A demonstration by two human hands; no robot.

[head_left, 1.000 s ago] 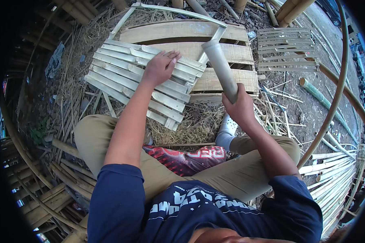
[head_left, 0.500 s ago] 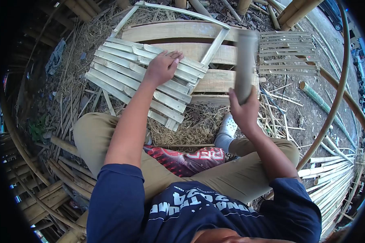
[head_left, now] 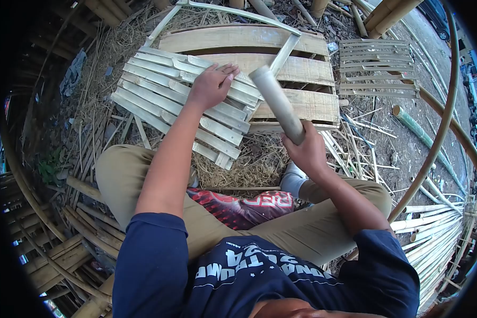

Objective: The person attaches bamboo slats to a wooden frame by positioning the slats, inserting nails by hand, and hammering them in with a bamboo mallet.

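My left hand [head_left: 213, 86] lies on the upper slats of a bamboo slat panel [head_left: 167, 90], with its fingers stretched out across them. The panel is made of pale split strips on a frame and rests tilted, partly over a low platform of wooden planks [head_left: 302, 103]. In my right hand [head_left: 308, 151] is a short, thick bamboo pole [head_left: 276, 100], gripped at its lower end. Its upper end leans left, over the panel's right edge and the planks. Whether the pole touches the panel, I cannot tell.
A smaller slatted bamboo piece [head_left: 376, 69] lies beyond the platform on the right. Farther right are a green bamboo pole [head_left: 421, 130] and a pile of bamboo poles [head_left: 434, 244]. A curved bamboo hoop [head_left: 440, 132] rises there. A printed cloth [head_left: 249, 208] lies between my legs.
The bamboo pole has swung down and left from near upright, out over the panel's right edge. My right hand moved slightly left and down; my left hand stayed put.
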